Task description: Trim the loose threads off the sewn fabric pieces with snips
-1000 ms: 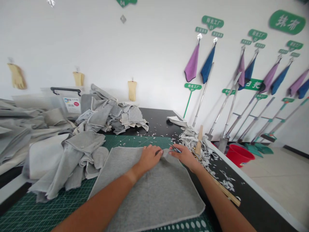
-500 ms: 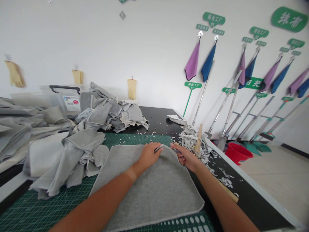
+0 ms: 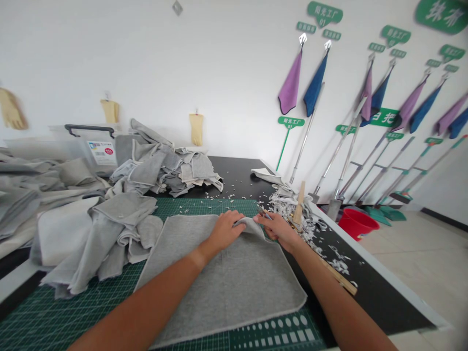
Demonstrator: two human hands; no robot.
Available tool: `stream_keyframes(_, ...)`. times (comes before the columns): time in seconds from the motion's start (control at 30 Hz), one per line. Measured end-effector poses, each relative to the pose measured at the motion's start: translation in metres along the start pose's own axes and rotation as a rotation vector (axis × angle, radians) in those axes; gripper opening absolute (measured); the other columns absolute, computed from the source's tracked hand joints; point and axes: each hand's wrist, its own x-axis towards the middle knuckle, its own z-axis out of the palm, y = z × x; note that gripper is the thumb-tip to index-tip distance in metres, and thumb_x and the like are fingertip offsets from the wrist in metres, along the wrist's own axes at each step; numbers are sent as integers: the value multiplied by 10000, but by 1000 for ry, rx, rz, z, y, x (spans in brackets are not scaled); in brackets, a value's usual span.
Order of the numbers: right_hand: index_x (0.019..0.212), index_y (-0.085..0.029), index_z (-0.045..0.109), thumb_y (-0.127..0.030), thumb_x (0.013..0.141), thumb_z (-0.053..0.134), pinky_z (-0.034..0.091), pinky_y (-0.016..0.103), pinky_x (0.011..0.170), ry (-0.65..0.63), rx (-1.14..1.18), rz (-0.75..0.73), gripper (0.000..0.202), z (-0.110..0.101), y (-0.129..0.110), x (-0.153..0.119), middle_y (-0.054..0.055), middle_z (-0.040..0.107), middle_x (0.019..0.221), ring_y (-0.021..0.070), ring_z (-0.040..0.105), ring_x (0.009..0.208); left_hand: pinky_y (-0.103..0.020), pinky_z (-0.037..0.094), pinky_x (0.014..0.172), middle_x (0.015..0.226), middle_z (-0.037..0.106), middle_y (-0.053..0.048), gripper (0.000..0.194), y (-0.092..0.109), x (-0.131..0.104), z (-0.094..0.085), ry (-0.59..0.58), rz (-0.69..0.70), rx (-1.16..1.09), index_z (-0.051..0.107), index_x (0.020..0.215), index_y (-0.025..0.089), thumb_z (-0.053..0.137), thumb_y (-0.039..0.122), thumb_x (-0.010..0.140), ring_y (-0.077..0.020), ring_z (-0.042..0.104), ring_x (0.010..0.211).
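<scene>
A grey square cloth (image 3: 226,287) with pale stitched edges lies on the green cutting mat (image 3: 175,207), its far edge lifted. My left hand (image 3: 227,227) pinches that raised edge between thumb and fingers. Just to the right, my right hand (image 3: 278,230) is closed around a small metal tool (image 3: 263,212), whose tip points up and left by the cloth's far edge. The tool's exact kind is hard to make out, as most of it is hidden in the fingers.
Heaps of grey cloths (image 3: 124,219) cover the left side, before a clear lidded box (image 3: 95,146). Fabric scraps (image 3: 288,207) and wooden strips (image 3: 300,202) lie to the right. Beyond the table edge stands a red bucket (image 3: 356,224) beside leaning mops.
The view has shifted slightly. The tool's metal tip now shows more clearly above my right hand, and the raised cloth edge has changed its fold a little.
</scene>
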Motion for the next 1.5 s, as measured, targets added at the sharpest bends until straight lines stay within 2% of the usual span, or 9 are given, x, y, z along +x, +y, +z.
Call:
stream_keyframes(0.1, 883, -195, 639, -539, 794, 709, 171, 209, 387, 68, -132, -65, 362, 4, -1, 1, -88, 381, 504, 67, 262, 418, -288, 386, 814, 906, 669, -18, 252, -1, 0, 2, 20, -18, -50, 670, 861, 211, 526, 394, 956, -195, 577, 914)
stream_keyframes(0.2, 865, -194, 669, -535, 800, 693, 231, 220, 426, 176, -214, -156, 347, 5, -3, 3, -62, 440, 542, 84, 321, 460, -279, 406, 792, 818, 652, -15, 303, -2, 1, 4, 3, -60, -99, 642, 763, 194, 511, 387, 956, -192, 575, 851)
stream_keyframes(0.37, 840, -202, 702, -495, 842, 648, 344, 251, 539, 310, -368, -349, 297, 1, -10, 1, -12, 578, 665, 139, 465, 591, -263, 428, 790, 883, 671, -3, 242, 5, 1, -2, -24, -65, -310, 665, 893, 197, 523, 388, 940, -186, 586, 863)
stream_keyframes(0.47, 833, -212, 715, -481, 852, 640, 362, 262, 568, 287, -435, -388, 280, 3, -13, -2, -6, 604, 687, 159, 489, 627, -247, 411, 743, 879, 651, 9, 293, 10, 1, -3, -17, -40, -408, 656, 940, 197, 490, 438, 963, -160, 567, 817)
stream_keyframes(0.6, 836, -221, 716, -462, 863, 631, 368, 260, 591, 248, -463, -398, 257, 6, -11, -2, -12, 607, 706, 160, 498, 656, -241, 373, 683, 744, 571, 23, 316, 10, 3, 6, 20, -41, -393, 638, 817, 182, 515, 439, 953, -138, 510, 728)
stream_keyframes(0.9, 866, -214, 687, -485, 875, 598, 288, 245, 512, 196, -304, -208, 286, 6, 1, 3, -56, 452, 542, 114, 367, 503, -254, 394, 721, 854, 658, 6, 242, -1, 4, 17, 75, -83, -421, 670, 923, 193, 492, 354, 960, -155, 559, 792)
stream_keyframes(1.13, 865, -191, 683, -499, 881, 588, 397, 254, 642, 88, -233, -209, 323, 10, -3, 2, -3, 611, 781, 156, 530, 723, -248, 364, 659, 765, 595, 9, 295, -3, 5, 19, 82, -106, -451, 638, 840, 175, 480, 388, 968, -145, 504, 727)
stream_keyframes(1.33, 891, -193, 688, -553, 932, 512, 424, 278, 739, 83, -389, -247, 403, 11, -9, -3, 17, 644, 853, 194, 571, 847, -242, 358, 656, 758, 577, 13, 291, 1, 4, 16, 92, -94, -452, 616, 825, 176, 469, 379, 975, -139, 487, 720)
stream_keyframes(1.5, 866, -195, 672, -547, 966, 470, 409, 277, 765, 78, -445, -300, 418, 14, -7, -4, 3, 647, 859, 180, 563, 833, -246, 381, 682, 792, 611, 2, 305, 3, 4, 15, 119, -92, -465, 641, 871, 177, 454, 390, 986, -144, 512, 743)
